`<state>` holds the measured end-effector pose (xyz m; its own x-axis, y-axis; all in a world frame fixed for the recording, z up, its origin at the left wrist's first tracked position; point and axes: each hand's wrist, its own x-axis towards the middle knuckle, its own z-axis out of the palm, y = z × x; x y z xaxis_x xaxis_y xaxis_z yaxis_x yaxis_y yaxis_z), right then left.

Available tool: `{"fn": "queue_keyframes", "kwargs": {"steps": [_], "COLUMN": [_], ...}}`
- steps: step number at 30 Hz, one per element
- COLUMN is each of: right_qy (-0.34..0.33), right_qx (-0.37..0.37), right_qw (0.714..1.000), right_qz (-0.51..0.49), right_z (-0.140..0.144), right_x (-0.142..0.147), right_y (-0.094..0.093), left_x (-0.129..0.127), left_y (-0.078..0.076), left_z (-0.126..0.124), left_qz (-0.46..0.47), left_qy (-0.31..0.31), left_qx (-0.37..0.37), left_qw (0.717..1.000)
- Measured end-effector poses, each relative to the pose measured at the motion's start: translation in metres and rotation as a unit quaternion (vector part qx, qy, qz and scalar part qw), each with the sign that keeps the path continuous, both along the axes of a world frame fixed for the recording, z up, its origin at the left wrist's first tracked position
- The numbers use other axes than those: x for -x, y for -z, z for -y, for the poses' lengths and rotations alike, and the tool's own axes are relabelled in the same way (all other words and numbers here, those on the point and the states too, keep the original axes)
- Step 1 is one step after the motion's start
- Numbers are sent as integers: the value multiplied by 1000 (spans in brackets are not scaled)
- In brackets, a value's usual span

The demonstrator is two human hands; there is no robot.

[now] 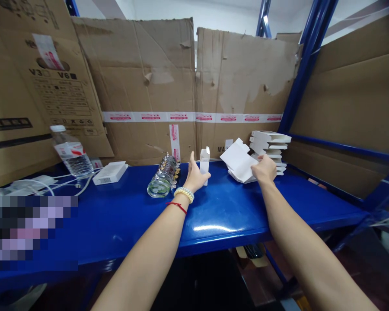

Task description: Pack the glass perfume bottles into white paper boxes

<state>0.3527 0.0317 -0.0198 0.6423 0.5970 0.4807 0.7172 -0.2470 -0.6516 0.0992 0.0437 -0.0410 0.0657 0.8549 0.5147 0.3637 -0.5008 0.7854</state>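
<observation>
Centrally, your left hand (195,177) touches an upright white carton (205,159), its grip unclear; right of center, your right hand (266,168) pinches folded white cardboard (239,160).

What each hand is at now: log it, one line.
left hand: at upright white box | right hand: grasping white cardboard | nearby: glass bottles, white carton stack | surface: blue shelf

Worn on my head, the one camera looks forward and down from close above my left hand (195,177) and right hand (265,168), across the blue shelf (220,209) to the cardboard panels (142,86) behind.
</observation>
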Motion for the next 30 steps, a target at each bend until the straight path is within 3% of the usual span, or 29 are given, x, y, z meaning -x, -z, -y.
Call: {"fn": "queue_keyframes", "kwargs": {"steps": [3, 8, 13, 17, 25, 30], "right_qy": [8, 15, -39, -41, -89, -157], "right_qx": [22, 10, -47, -51, -7, 44], "right_qw": [998, 996, 998, 996, 995, 977], "right_qz": [56, 86, 6, -60, -45, -139], "right_z": [1, 5, 6, 4, -3, -2], "right_x": [2, 7, 6, 4, 10, 16], "right_y": [1, -2, -6, -7, -7, -5], "left_x": [1, 2, -1, -10, -28, -30], "left_y": [-2, -10, -25, -34, -26, -23], "left_z": [3, 5, 18, 32, 36, 36], "left_qz": [-42, -128, -227, -302, -369, -346], "left_qy": [10, -42, -91, -124, -164, -182], "left_qx": [-71, -102, -151, -186, -180, -190], "left_qw": [997, 986, 958, 927, 897, 901]}}
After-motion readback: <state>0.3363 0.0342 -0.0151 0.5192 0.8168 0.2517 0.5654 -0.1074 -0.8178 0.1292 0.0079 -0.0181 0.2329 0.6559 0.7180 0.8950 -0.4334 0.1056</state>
